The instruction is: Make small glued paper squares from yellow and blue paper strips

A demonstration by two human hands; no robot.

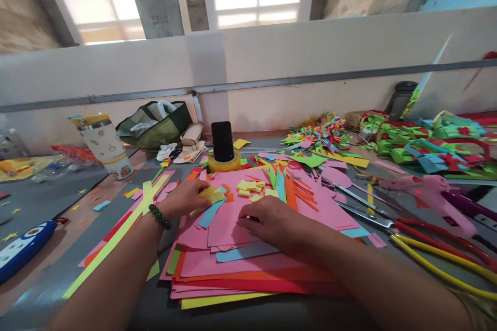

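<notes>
My left hand [186, 197], with a dark green bead bracelet [159, 216] at its wrist, is closed on small yellow pieces [212, 195] that look like felt or craft paper. Just under it lie blue strips [212, 213] and orange scraps. My right hand [269, 220] rests low over the pink sheets [229, 231], its fingers loosely bent and a little apart, with nothing visible in them. Beyond its knuckles sits a loose heap of small yellow pieces [250, 187]. Green, blue and orange strips [289, 191] fan out behind that hand.
Large scissors [392, 225] and a pink glue gun [435, 199] lie at the right. A phone [222, 142] leans upright on a tape roll [224, 164]. At the left are a tumbler [104, 147], a blue utility knife [29, 248] and long yellow strips [116, 238]. Colourful cutouts [316, 133] are piled behind.
</notes>
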